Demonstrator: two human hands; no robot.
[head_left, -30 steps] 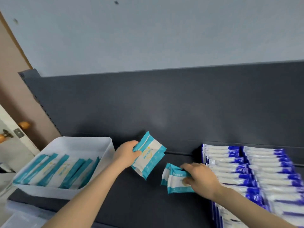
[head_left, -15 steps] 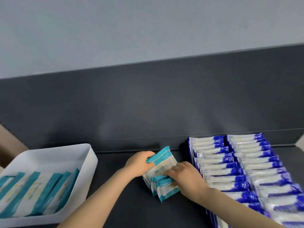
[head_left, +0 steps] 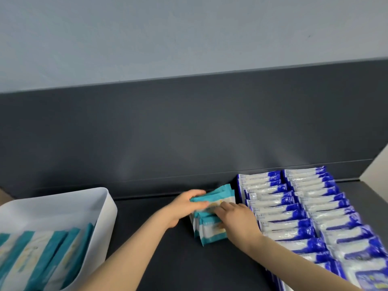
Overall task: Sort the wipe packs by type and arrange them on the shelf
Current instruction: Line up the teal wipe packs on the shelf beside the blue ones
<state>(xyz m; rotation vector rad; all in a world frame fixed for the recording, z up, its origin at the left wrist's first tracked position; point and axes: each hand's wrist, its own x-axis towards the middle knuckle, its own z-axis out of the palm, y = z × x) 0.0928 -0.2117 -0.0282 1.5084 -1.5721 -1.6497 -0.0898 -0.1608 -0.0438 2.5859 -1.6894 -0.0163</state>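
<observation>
Teal-and-white wipe packs point(head_left: 210, 232) stand in a short leaning row on the dark shelf point(head_left: 168, 259), just left of two long rows of blue-and-white wipe packs point(head_left: 294, 208). My left hand point(head_left: 186, 205) grips the rearmost teal pack point(head_left: 218, 195) by its left edge and holds it against the row. My right hand point(head_left: 237, 219) lies over the front teal packs with fingers bent onto them, steadying the row. A white bin point(head_left: 105, 208) at the left holds several more teal packs point(head_left: 42, 255).
The shelf's dark back panel point(head_left: 189, 133) rises behind the rows, with a pale wall above. A light panel edge point(head_left: 375, 164) shows at the far right. Bare shelf surface lies between the bin and the teal row.
My left hand carried a teal pack from mid-air rightward and set it at the back of the teal row. My right hand stayed on the row. The view shifted right.
</observation>
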